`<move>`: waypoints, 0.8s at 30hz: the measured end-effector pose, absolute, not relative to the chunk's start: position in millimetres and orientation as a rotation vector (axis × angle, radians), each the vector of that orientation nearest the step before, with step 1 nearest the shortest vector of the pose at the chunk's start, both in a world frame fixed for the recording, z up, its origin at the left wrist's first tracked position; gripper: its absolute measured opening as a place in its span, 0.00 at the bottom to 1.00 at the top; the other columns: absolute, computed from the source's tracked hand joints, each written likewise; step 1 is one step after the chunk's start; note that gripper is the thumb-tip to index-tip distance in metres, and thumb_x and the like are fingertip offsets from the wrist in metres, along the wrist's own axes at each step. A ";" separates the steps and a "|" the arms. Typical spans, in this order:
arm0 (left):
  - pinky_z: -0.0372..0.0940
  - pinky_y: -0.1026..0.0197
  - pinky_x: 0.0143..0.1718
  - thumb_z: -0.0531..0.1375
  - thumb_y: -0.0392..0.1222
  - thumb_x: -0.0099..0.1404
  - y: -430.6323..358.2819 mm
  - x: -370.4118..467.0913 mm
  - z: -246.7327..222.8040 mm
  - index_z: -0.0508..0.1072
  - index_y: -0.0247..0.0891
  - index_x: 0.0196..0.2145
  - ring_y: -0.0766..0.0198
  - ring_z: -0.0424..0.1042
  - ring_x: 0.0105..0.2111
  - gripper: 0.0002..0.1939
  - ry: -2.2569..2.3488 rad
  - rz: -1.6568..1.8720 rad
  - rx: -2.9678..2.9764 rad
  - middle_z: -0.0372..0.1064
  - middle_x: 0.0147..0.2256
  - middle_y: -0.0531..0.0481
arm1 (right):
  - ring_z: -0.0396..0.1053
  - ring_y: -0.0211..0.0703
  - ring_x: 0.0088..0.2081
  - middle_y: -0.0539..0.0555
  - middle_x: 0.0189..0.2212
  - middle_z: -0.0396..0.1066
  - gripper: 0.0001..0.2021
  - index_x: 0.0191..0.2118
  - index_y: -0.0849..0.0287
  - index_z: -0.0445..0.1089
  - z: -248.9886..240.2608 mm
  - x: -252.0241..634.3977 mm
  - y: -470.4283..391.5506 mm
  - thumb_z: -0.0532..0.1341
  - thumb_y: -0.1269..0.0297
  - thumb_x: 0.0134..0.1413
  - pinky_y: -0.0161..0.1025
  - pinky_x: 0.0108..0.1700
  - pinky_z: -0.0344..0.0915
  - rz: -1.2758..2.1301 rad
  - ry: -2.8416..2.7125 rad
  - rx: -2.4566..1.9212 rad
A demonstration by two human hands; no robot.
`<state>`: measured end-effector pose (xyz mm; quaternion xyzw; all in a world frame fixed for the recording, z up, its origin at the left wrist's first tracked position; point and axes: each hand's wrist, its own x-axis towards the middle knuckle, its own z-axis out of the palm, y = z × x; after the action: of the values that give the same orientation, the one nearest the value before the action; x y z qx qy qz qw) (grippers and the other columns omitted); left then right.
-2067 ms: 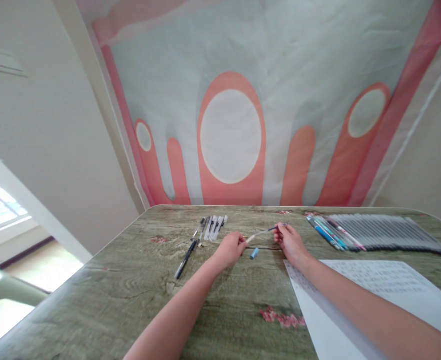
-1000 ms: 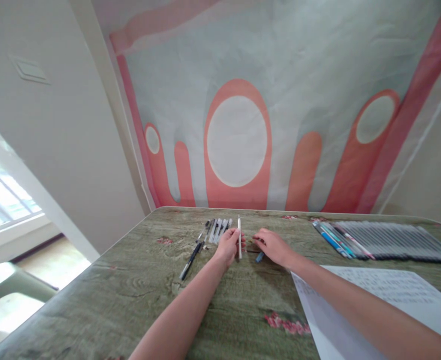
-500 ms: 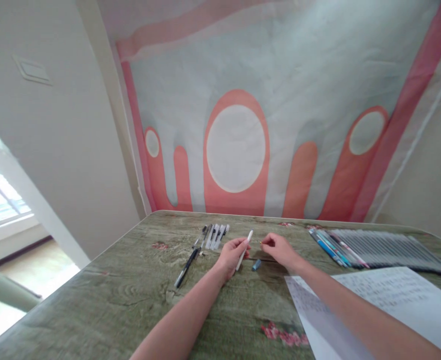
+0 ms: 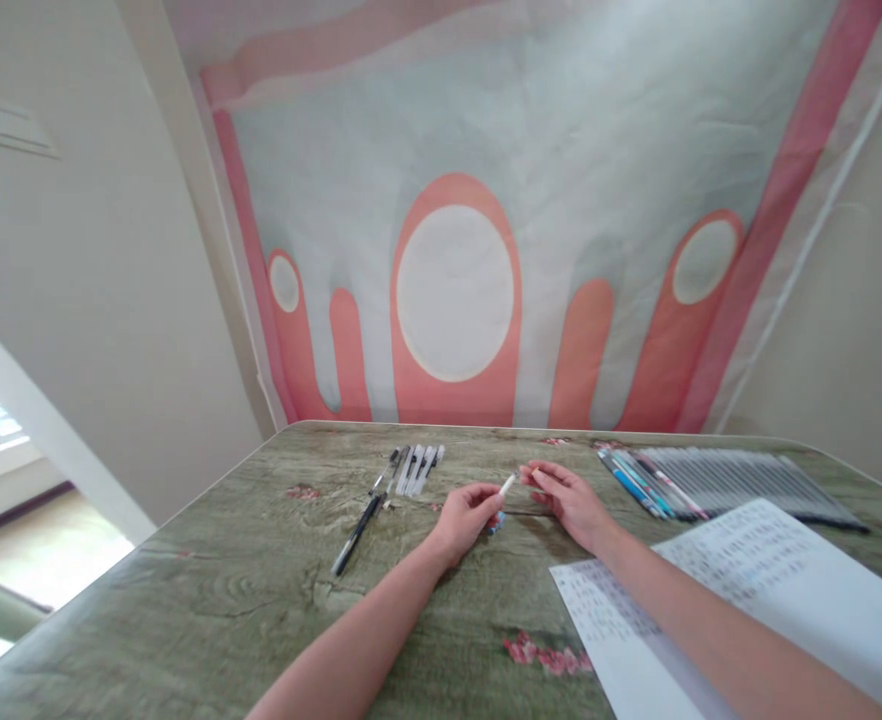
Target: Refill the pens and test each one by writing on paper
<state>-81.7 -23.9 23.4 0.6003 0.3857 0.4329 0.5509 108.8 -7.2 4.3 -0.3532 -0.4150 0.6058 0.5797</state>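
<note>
My left hand (image 4: 471, 518) is closed around a white pen barrel (image 4: 508, 485), whose end points up and to the right. Just right of that end, my right hand (image 4: 567, 500) has thumb and forefinger pinched together; whatever small piece is between them is too small to make out. A small gap separates the fingertips from the barrel. Partly covered by the left fingers, a blue pen cap (image 4: 496, 523) lies on the table. Left of my hands are a black pen (image 4: 356, 534) and several clear pen caps (image 4: 419, 470).
On the right, a row of grey pens (image 4: 741, 480) lies beside a few coloured pens (image 4: 640, 480). A written sheet of paper (image 4: 808, 590) is under my right forearm. The wood-patterned table (image 4: 208, 600) meets a printed wall covering (image 4: 456, 290) at the back.
The white barrel has tipped from upright toward the right, and its end is nearer my right fingers. My left hand now partly covers the blue cap. The view has shifted slightly right.
</note>
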 end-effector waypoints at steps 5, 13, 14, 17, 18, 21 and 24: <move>0.58 0.67 0.25 0.59 0.52 0.51 -22.4 -80.7 18.1 0.72 0.31 0.36 0.71 0.62 0.21 0.21 0.926 0.991 1.485 0.67 0.24 0.50 | 0.67 0.43 0.44 0.53 0.41 0.71 0.19 0.41 0.54 0.68 7.9 107.3 -9.1 0.65 0.58 0.39 0.40 0.42 0.64 1.419 -0.947 -0.799; 0.59 0.67 0.26 0.59 0.51 0.53 -23.3 -80.9 17.2 0.72 0.31 0.37 0.70 0.63 0.22 0.20 0.908 0.975 1.543 0.67 0.25 0.50 | 0.68 0.39 0.36 0.50 0.34 0.72 0.14 0.34 0.56 0.72 4.6 103.5 -7.9 0.66 0.58 0.36 0.37 0.41 0.62 1.341 -0.997 -0.850; 0.59 0.67 0.26 0.59 0.50 0.53 -23.6 -81.0 17.7 0.72 0.32 0.37 0.70 0.63 0.22 0.20 0.906 0.973 1.547 0.68 0.25 0.50 | 0.67 0.38 0.35 0.50 0.32 0.72 0.14 0.34 0.56 0.72 3.8 103.3 -7.9 0.66 0.58 0.36 0.37 0.40 0.62 1.336 -1.011 -0.867; 0.59 0.67 0.26 0.59 0.50 0.53 -24.7 -80.9 19.4 0.72 0.32 0.36 0.70 0.63 0.22 0.19 0.894 0.967 1.549 0.68 0.25 0.50 | 0.67 0.38 0.32 0.50 0.29 0.72 0.15 0.35 0.57 0.71 2.0 102.9 -8.0 0.66 0.58 0.37 0.36 0.38 0.62 1.320 -1.052 -0.896; 0.59 0.67 0.26 0.59 0.50 0.52 -25.1 -80.8 20.0 0.72 0.32 0.36 0.70 0.63 0.22 0.19 0.895 0.966 1.548 0.68 0.25 0.50 | 0.67 0.38 0.32 0.50 0.29 0.71 0.15 0.35 0.57 0.71 1.6 103.0 -7.8 0.66 0.57 0.37 0.36 0.37 0.62 1.313 -1.052 -0.905; 0.59 0.67 0.26 0.59 0.51 0.52 -26.2 -80.3 21.3 0.72 0.32 0.36 0.69 0.63 0.22 0.19 0.908 0.970 1.545 0.68 0.25 0.49 | 0.66 0.38 0.32 0.50 0.29 0.71 0.16 0.34 0.56 0.71 0.8 103.9 -6.3 0.66 0.56 0.36 0.36 0.36 0.63 1.295 -1.013 -0.915; 0.59 0.67 0.26 0.59 0.51 0.52 -26.8 -80.1 21.8 0.72 0.32 0.36 0.69 0.63 0.22 0.20 0.908 0.973 1.539 0.69 0.26 0.49 | 0.66 0.38 0.32 0.50 0.29 0.70 0.16 0.33 0.56 0.71 0.7 104.8 -4.7 0.67 0.56 0.34 0.36 0.37 0.63 1.296 -0.978 -0.896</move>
<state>-80.1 -26.8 21.8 0.6435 0.3798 0.4068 0.5256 104.8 -4.7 0.7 -0.3864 -0.4220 0.5591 0.6000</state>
